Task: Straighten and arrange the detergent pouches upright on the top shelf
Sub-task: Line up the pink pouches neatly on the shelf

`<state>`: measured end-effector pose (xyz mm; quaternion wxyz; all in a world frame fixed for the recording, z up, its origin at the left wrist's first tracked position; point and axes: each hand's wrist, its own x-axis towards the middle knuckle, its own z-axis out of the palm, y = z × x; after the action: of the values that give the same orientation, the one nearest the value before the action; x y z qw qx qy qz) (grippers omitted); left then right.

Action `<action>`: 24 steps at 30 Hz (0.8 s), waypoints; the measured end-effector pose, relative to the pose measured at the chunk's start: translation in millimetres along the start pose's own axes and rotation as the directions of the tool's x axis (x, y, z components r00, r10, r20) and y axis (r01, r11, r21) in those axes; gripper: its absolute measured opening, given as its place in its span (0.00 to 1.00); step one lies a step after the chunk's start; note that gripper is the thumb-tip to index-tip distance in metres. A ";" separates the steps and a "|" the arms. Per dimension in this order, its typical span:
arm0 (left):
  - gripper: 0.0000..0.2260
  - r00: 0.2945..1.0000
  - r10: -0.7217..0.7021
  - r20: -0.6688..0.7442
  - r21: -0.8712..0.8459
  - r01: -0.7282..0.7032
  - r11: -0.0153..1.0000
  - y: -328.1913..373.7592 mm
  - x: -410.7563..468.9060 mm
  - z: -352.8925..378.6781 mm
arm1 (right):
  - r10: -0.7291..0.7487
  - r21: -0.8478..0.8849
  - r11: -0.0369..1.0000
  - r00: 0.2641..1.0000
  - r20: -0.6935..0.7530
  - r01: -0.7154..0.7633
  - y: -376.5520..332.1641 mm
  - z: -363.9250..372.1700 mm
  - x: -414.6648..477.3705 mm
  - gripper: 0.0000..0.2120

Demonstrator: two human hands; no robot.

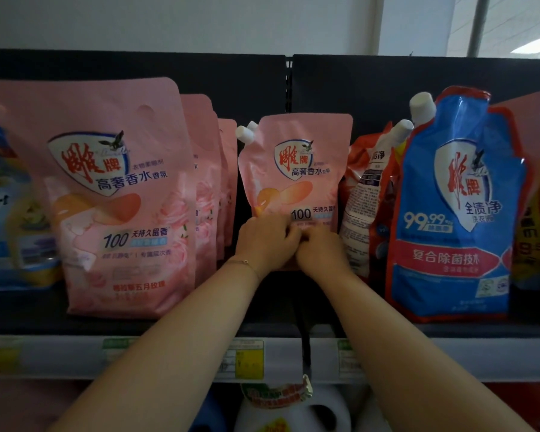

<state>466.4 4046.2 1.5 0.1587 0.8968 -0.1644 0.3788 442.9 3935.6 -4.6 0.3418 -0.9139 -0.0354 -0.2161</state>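
Forearms reach up from 6 o'clock, crossing over a white jug (pixel 290 413) on the level below and the pale price rail (pixel 169 357) with its yellow and green labels. The left wrist wears a thin bracelet (pixel 245 262).

Beyond the rail, the left hand (pixel 267 241) and right hand (pixel 320 249) meet knuckle to knuckle at the centre of the top shelf (pixel 28 310). The fingers of both are curled and bunched together, gripping the lower front of the small pink pouch (pixel 303 169); the fingertips themselves are hidden.

That pouch stands roughly upright, set back from the shelf edge, with its white spout at its 10 o'clock corner.

At its 9 o'clock, a large pink pouch (pixel 116 198) stands at the front, with more pink ones filed behind it. At 3 o'clock a crumpled red pouch (pixel 365 194) leans just beside it, and past that a tall blue pouch (pixel 452 213) stands forward near the edge, its cap at 11 o'clock. At the far 9 o'clock edge sits a blue and yellow pouch (pixel 13 219).

Farthest back, the black back panel (pixel 231 82) rises behind the row.
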 end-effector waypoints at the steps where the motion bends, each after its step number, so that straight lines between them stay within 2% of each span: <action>1: 0.12 0.999 0.002 0.032 -0.028 -0.001 1.000 -0.7 -0.4 0.4 | 0.002 0.023 1.000 1.000 0.018 -0.002 0.1 2.2 1.9 0.10; 4: 0.05 0.996 0.021 0.085 -0.149 -0.008 0.989 -1.2 -1.4 2.1 | -0.020 0.075 0.997 0.998 0.067 0.015 -1.3 7.0 5.4 0.08; 6: 0.05 0.996 0.056 0.076 -0.228 -0.037 0.973 -1.9 -0.9 4.2 | -0.020 0.057 0.998 0.997 0.069 0.016 -1.6 8.1 6.4 0.09; 7: 0.06 0.996 0.075 0.056 -0.229 -0.060 0.972 -2.6 -0.7 5.2 | -0.013 0.050 0.999 0.998 0.068 0.010 -0.8 9.2 6.9 0.08; 11: 0.03 0.992 0.113 -0.058 -0.042 -0.116 0.992 -4.7 1.0 8.3 | 0.007 0.067 0.998 0.997 0.083 -0.013 1.0 11.7 6.7 0.08; 14: 0.04 0.986 0.015 -0.167 -0.094 -0.031 0.995 -1.0 0.9 5.7 | -0.009 0.154 0.988 0.995 0.094 -0.006 1.6 11.3 1.7 0.04; 17: 0.01 0.924 -0.238 -0.299 -0.342 0.129 0.931 -1.1 2.9 2.4 | -0.001 0.165 0.986 0.999 0.048 -0.007 4.2 9.0 -2.5 0.04; 18: 0.01 0.893 -0.342 -0.293 -0.440 0.192 0.877 -3.4 3.6 1.4 | 0.000 0.146 0.989 1.000 0.027 -0.003 4.7 7.4 -4.2 0.05; 20: 0.01 0.856 -0.482 -0.185 -0.553 0.315 0.771 -11.3 4.2 2.9 | -0.009 0.106 0.994 1.000 -0.001 0.009 5.4 4.6 -7.0 0.09; 22: 0.06 0.857 -0.515 -0.033 -0.541 0.418 0.730 -19.3 4.9 7.5 | -0.038 0.082 0.996 0.999 -0.012 0.038 5.2 2.1 -9.2 0.09; 24: 0.11 0.868 -0.491 0.075 -0.566 0.442 0.695 -24.4 4.8 12.6 | -0.086 0.088 0.992 0.996 0.001 0.086 3.1 0.4 -11.3 0.07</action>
<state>487.6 4062.1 -7.2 0.5148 0.8039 -0.0294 0.2964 433.5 3934.3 -11.5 0.3719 -0.8961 -0.0848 -0.2268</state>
